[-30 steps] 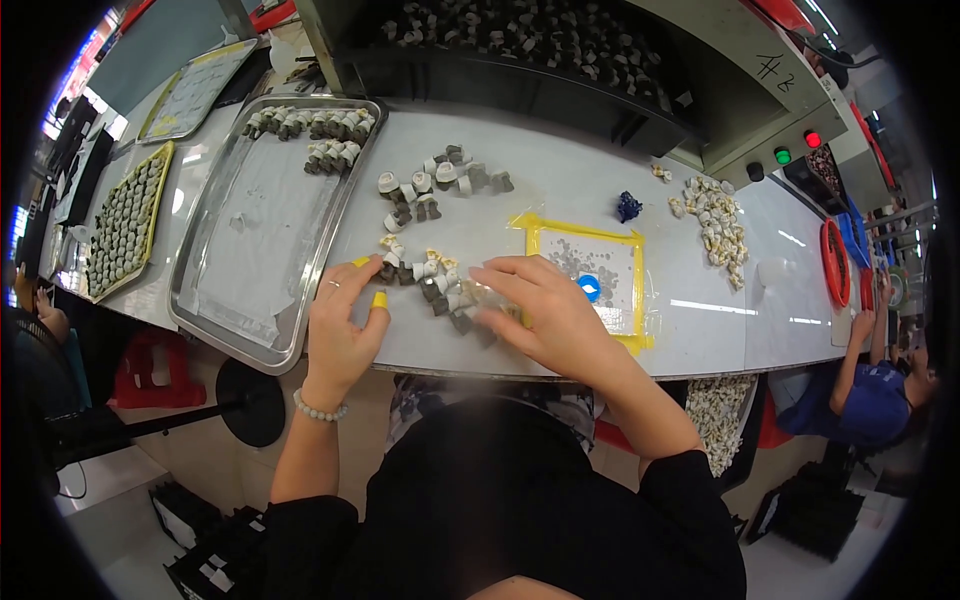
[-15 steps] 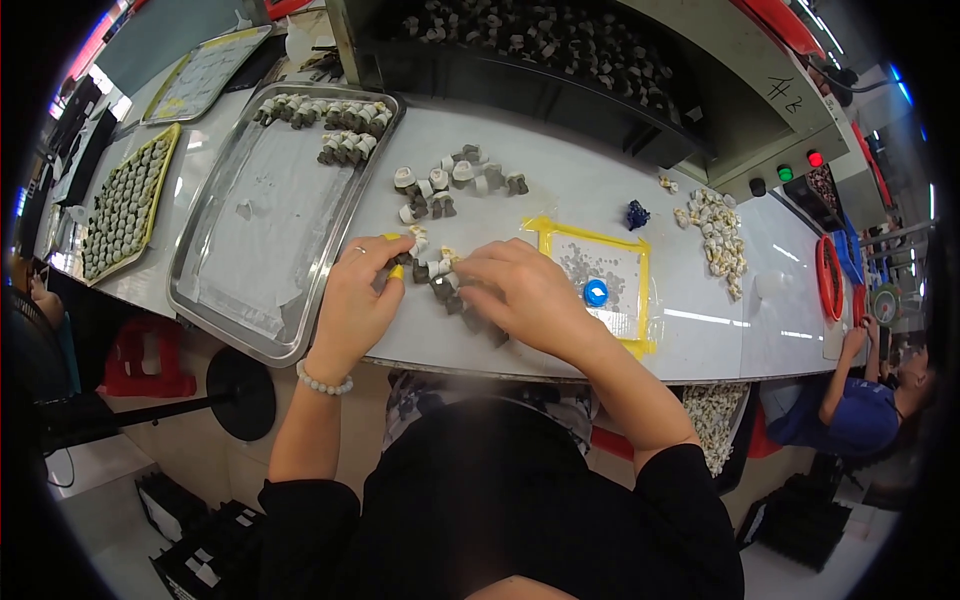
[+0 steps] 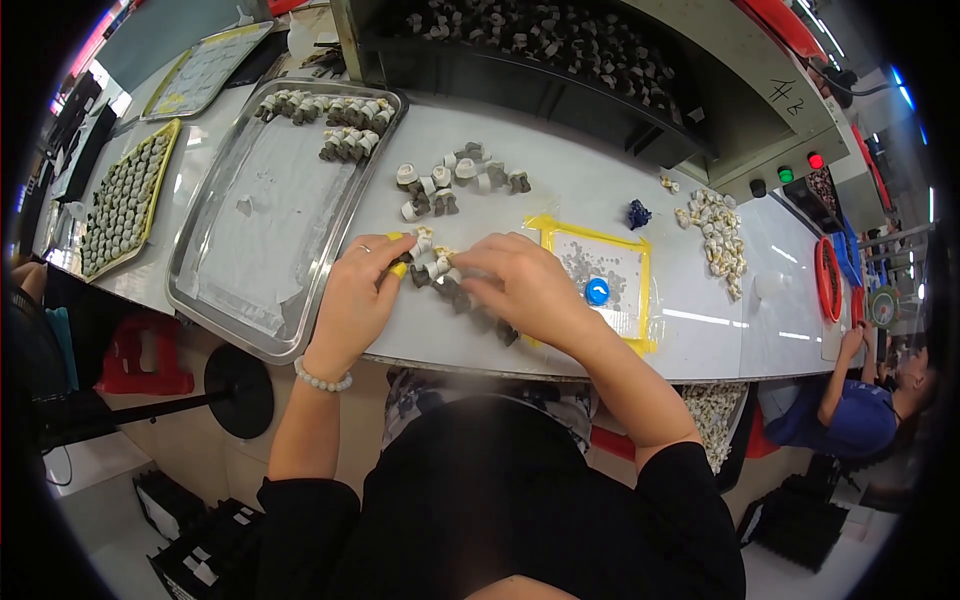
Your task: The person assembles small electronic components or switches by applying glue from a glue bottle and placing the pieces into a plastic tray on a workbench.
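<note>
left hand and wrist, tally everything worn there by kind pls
Yellow fingertip covers: 2
Finger ring: 1
Pale beaded bracelet: 1
Total: 4

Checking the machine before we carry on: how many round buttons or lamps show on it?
3, in a slanting row on the machine's panel: black one at left, green one in the middle, red one at right. Some may be hidden on its far sides.
</note>
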Available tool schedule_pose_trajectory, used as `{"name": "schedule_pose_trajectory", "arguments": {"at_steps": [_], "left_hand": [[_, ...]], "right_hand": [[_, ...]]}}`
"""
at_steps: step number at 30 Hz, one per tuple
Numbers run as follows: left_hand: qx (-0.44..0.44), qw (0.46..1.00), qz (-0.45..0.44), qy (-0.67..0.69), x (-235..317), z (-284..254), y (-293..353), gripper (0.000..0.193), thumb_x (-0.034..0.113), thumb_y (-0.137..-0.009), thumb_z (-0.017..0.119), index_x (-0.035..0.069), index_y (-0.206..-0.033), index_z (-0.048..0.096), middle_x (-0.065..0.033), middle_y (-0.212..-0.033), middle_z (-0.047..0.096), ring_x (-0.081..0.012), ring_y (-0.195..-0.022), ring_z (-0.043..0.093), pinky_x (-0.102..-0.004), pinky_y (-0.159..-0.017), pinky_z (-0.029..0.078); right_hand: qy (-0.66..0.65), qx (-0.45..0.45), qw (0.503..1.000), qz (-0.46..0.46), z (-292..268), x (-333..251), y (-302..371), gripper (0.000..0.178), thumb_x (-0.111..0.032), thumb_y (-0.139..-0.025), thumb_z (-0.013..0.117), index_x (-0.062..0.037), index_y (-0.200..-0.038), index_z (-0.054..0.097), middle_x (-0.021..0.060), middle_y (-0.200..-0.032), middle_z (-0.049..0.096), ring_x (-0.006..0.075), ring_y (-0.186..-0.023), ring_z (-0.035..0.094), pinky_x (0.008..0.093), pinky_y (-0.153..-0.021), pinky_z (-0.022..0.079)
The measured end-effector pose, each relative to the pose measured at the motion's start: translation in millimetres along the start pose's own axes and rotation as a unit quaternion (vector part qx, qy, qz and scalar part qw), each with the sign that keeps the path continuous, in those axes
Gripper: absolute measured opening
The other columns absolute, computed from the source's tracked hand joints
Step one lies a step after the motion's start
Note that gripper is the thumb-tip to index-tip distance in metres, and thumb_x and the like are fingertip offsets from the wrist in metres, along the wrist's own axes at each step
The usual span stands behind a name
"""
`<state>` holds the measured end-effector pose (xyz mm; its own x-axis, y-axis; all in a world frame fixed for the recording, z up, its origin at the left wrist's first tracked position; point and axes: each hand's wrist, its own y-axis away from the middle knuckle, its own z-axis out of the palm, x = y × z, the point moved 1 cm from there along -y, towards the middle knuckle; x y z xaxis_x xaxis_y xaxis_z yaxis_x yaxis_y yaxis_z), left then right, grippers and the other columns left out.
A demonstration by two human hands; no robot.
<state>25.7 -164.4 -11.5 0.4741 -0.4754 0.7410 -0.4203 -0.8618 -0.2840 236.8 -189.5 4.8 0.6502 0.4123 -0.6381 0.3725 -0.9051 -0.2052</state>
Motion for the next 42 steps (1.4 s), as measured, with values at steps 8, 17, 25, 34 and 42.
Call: {"name": "schedule_pose_trajectory", "arguments": {"at_steps": [8,17,25,34,42], "left_hand": [[-0.02,0.999,-0.002,0.03,7.5,-3.4,-1.0,0.037,-0.004,-0.072,0.059,0.002,-0.108,0.063,-0.0152,-0.103,0.06,-0.0264,-0.097,0.058,-0.0318,-0.085,0.046],[0.03,0.999,-0.015,-0.028,4.0,7.3,-1.0,0.032,-0.001,-0.07,0.063,0.001,-0.101,0.063,-0.015,-0.102,0.058,-0.0298,-0.101,0.053,-0.0361,-0.085,0.046],[0.018,0.999,0.02,-0.025,14.8,8.1,1.8,0.037,0.005,-0.066,0.068,0.002,-0.103,0.061,-0.0156,-0.108,0.055,-0.0307,-0.102,0.052,-0.0375,-0.085,0.046],[0.041,0.996,0.034,-0.074,14.9,18.4,1.1,0.037,0.007,-0.063,0.069,0.003,-0.099,0.061,-0.0127,-0.106,0.054,-0.0307,-0.099,0.051,-0.038,-0.083,0.046],[0.016,0.999,0.022,-0.029,12.7,16.4,3.9,0.039,0.008,-0.063,0.069,0.002,-0.101,0.06,-0.0129,-0.106,0.053,-0.0303,-0.1,0.051,-0.0373,-0.083,0.046]], "right_hand": [[0.002,0.004,1.0,-0.009,0.5,-1.2,-2.9,0.021,-0.014,-0.077,0.065,-0.0071,-0.097,0.067,0.0089,-0.09,0.063,0.0285,-0.086,0.059,0.0369,-0.075,0.047],[0.001,-0.006,1.0,-0.005,1.2,-0.4,-4.9,0.021,-0.016,-0.076,0.066,-0.0073,-0.095,0.067,0.0092,-0.089,0.063,0.0287,-0.086,0.059,0.0369,-0.075,0.048],[0.016,-0.022,0.999,0.035,1.1,-4.1,-8.8,0.023,-0.016,-0.076,0.066,-0.0078,-0.098,0.065,0.0084,-0.09,0.064,0.0285,-0.087,0.06,0.0373,-0.076,0.048],[0.004,-0.043,0.999,-0.002,-21.5,-4.9,9.0,0.015,-0.012,-0.075,0.066,-0.0065,-0.089,0.066,0.0075,-0.09,0.063,0.0275,-0.088,0.06,0.0365,-0.076,0.048],[0.024,-0.064,0.997,-0.025,-9.7,-0.8,4.3,0.013,-0.011,-0.073,0.066,-0.0071,-0.086,0.066,0.0068,-0.089,0.063,0.027,-0.086,0.059,0.0367,-0.075,0.048]]}}
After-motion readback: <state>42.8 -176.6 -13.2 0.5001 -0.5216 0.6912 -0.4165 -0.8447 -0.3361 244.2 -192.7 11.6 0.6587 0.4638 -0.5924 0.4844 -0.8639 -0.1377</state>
